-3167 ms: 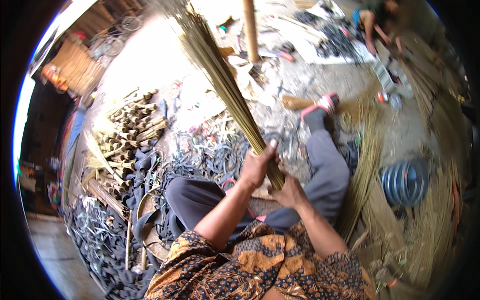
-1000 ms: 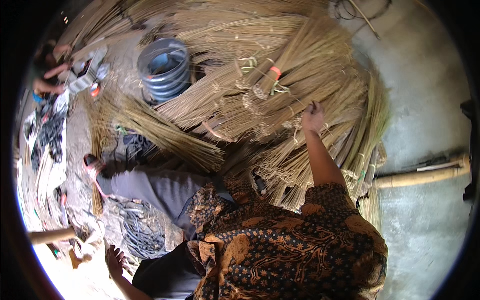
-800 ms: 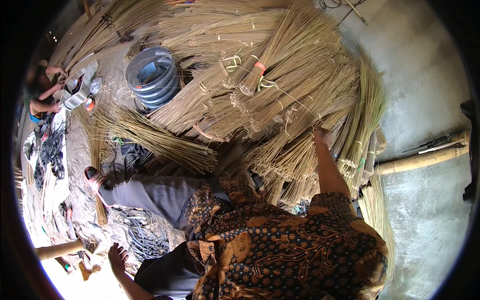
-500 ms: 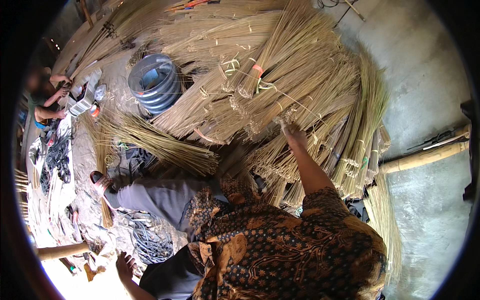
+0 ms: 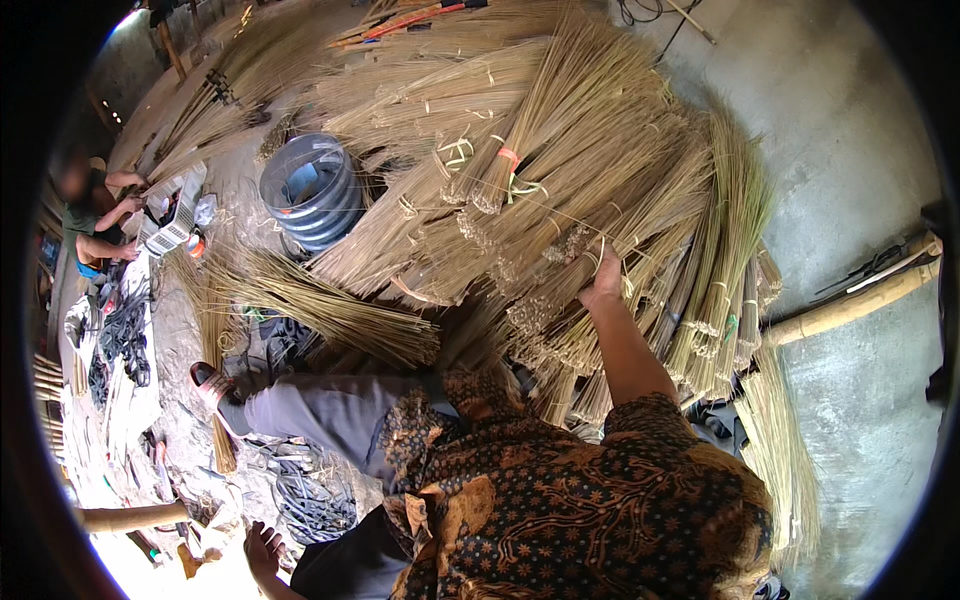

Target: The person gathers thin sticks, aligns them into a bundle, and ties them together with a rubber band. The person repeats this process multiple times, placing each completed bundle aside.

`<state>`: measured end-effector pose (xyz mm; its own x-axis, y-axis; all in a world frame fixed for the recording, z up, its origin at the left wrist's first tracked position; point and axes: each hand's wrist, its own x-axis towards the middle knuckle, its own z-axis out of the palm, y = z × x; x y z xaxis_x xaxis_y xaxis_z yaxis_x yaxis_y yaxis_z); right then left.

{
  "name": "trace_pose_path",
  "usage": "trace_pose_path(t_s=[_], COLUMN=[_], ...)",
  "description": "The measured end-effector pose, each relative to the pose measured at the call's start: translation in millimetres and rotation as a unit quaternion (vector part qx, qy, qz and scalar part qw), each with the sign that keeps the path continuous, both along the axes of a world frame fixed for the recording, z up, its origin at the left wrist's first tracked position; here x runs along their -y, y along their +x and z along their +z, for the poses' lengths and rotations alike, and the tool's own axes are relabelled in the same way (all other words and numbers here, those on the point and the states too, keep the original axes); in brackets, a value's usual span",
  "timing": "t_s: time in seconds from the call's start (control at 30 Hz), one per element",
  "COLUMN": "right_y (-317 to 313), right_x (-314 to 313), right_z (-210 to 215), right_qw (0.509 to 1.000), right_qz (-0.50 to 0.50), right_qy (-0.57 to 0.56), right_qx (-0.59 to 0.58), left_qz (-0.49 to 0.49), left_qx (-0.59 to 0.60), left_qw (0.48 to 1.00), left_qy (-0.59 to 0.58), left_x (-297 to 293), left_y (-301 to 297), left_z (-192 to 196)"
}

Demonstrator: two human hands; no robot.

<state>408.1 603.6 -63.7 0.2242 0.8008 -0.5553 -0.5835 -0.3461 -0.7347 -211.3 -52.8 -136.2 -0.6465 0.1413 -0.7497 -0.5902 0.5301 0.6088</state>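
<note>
My right hand (image 5: 603,284) reaches into a heap of dry straw-coloured stalk bundles. Its fingers curl round the side of one bundle of stalks (image 5: 535,312), near a pale tie strip; the hand's underside and part of the fingers are hidden. The bundle's cut ends point toward me and left. Just beyond lie more tied bundles (image 5: 575,243), one wrapped with a red-orange band (image 5: 509,156). Low on the left, my left hand (image 5: 263,550) hangs beside my leg, holding nothing, fingers apart and slightly bent.
A ribbed dark plastic tub (image 5: 320,225) stands left of the heap. Loose stalks (image 5: 340,310) lie near my sandalled foot (image 5: 215,388). A person (image 5: 100,215) sits at far left by a light crate (image 5: 172,215). A bamboo pole (image 5: 855,302) juts along the right wall (image 5: 840,170).
My right hand has moved slightly right and nearer, from the cut ends of one bundle to the side of another. My left hand has shifted slightly right and down, still free.
</note>
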Motion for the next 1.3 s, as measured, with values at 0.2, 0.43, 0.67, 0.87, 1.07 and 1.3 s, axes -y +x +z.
trace_pose_path(t_s=[0.2, 0.43, 0.67, 0.87, 1.07, 1.3], right_y=[-38.5, -74.8, -150.1, -200.6, -243.8, -273.2], right_x=[3.3, 2.8, 25.9, 70.3, 124.2, 163.4], right_z=[26.4, 51.7, 52.2, 63.9, 64.0, 43.3], right_qw=[0.986, 0.941, 0.865, 0.773, 0.632, 0.44], right_qz=[0.048, 0.252, 0.38, 0.488, 0.548, 0.554], right_qy=[0.148, 0.212, 0.32, 0.358, 0.385, 0.515], right_qx=[-0.061, -0.074, 0.064, 0.191, 0.39, 0.484], left_qz=[0.009, -0.045, -0.187, -0.306, -0.136, 0.064], left_qx=[-0.022, -0.067, -0.277, -0.05, -0.019, -0.019], left_qw=[0.999, 0.996, 0.918, 0.851, 0.832, 0.854], left_qy=[-0.027, -0.031, 0.213, 0.423, 0.537, 0.516], left_x=[5.1, 4.9, -166.9, -362.2, -434.9, -420.8], left_y=[3.0, -9.9, 70.9, 198.5, 238.8, 200.2], left_z=[-0.3, -8.4, 60.4, 117.4, 131.3, 130.5])
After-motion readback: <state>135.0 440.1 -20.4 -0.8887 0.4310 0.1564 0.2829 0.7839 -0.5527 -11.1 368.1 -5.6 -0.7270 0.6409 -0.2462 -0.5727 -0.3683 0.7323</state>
